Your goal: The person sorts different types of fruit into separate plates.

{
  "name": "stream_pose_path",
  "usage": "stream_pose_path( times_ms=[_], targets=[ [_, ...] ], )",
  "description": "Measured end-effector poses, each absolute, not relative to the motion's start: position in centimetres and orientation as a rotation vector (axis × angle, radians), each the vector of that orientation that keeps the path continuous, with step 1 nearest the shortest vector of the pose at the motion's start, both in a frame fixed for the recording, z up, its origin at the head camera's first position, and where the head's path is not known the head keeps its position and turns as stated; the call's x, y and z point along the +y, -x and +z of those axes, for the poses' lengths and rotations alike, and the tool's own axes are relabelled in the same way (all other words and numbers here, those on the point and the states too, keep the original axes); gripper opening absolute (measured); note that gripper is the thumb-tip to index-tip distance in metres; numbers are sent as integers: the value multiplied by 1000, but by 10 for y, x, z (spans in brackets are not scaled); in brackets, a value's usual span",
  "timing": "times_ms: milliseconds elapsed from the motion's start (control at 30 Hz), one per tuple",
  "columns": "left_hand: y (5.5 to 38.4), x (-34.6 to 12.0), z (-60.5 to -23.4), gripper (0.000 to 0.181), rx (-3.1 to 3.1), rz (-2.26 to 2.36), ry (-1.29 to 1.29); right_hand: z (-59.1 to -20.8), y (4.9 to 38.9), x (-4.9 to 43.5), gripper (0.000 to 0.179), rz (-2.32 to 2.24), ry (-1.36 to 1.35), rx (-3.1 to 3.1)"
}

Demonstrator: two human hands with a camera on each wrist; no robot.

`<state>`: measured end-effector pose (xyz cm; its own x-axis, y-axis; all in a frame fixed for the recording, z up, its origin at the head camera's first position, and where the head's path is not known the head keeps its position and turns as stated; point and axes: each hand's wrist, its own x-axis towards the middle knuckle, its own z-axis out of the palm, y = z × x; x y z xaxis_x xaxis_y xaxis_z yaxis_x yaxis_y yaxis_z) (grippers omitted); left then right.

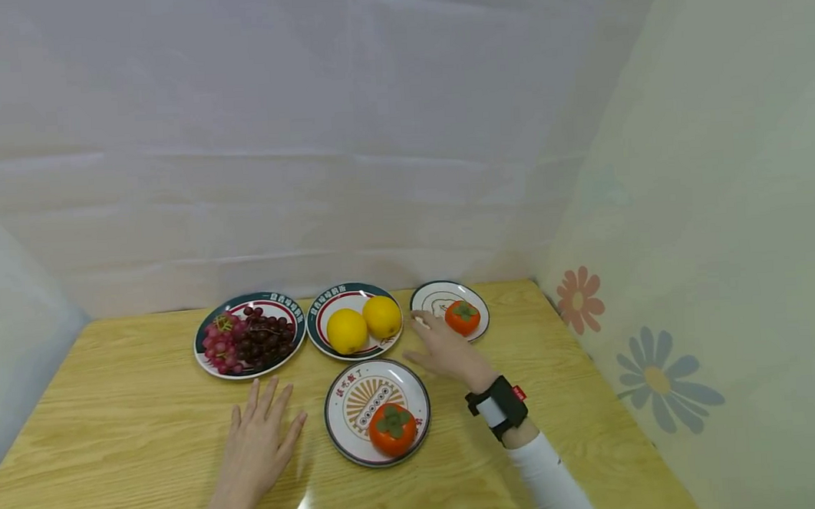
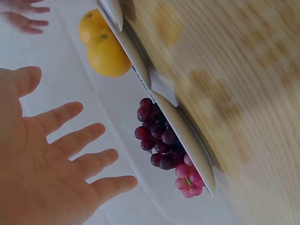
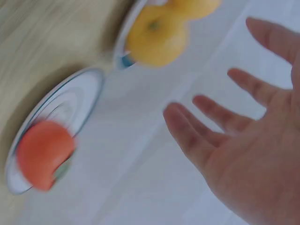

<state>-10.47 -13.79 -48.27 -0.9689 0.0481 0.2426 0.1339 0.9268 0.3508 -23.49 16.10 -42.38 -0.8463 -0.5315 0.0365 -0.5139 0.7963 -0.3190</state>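
My left hand point(image 1: 254, 443) has its fingers spread and holds nothing; it is just in front of the plate of grapes point(image 1: 251, 339), left of the near plate. My right hand point(image 1: 449, 351) hangs with loosely bent fingers near the small back plate point(image 1: 439, 291), which carries a persimmon point(image 1: 462, 318). In the right wrist view its fingers point(image 3: 183, 133) are apart, with nothing between them. A second persimmon point(image 1: 392, 430) sits on the near white plate point(image 1: 344, 441). Two yellow round fruits point(image 1: 347, 331) lie on the middle back plate point(image 1: 322, 309), left of my right hand's fingertips.
The wooden table point(image 1: 133, 423) bears all the plates. A pale cloth point(image 1: 293, 176) hangs behind its back edge. On the right stands a pale wall sheet with a red flower print point(image 1: 580, 301) and a blue-grey one.
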Motion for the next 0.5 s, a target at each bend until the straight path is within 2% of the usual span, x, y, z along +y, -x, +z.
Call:
stream_pose_path(
  times_ms=[133, 267, 500],
  targets=[
    [105, -138, -481, 51, -2847, -538, 143, -417, 202, 139, 67, -379, 969, 2713],
    [104, -138, -480, 50, -2836, -536, 140, -428, 182, 127, 75, -183, 990, 2587],
    [104, -139, -480, 51, -2843, -530, 141, -447, 174, 121, 63, -97, 1054, 2567]
  ],
)
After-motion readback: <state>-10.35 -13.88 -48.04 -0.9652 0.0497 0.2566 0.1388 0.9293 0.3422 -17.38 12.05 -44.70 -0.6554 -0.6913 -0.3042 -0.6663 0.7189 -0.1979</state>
